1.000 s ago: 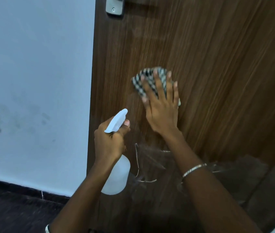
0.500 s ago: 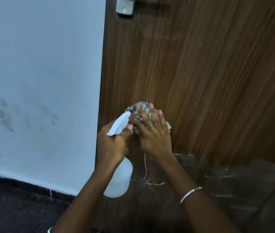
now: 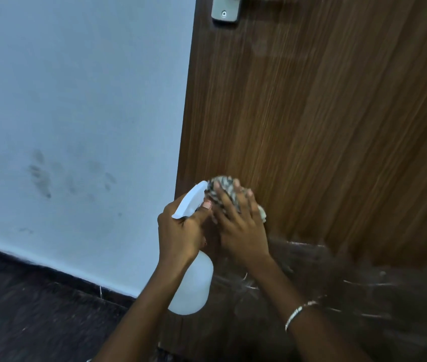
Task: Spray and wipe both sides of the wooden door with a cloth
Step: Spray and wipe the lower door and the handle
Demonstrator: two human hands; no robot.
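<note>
Fingers (image 3: 241, 205): right flat, pressing cloth (image 3: 224, 182) on door (image 3: 311, 126); left curled round bottle (image 3: 194, 283).
Relation: cloth at door's left edge; bare wood lies rightward.

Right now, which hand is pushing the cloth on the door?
The right hand: its fingers lie flat on the cloth, pressing it against the door. The left hand grips the white bottle instead.

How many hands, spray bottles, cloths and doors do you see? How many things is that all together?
hands: 2 (left hand, right hand)
spray bottle: 1
cloth: 1
door: 1
Total: 5
</note>
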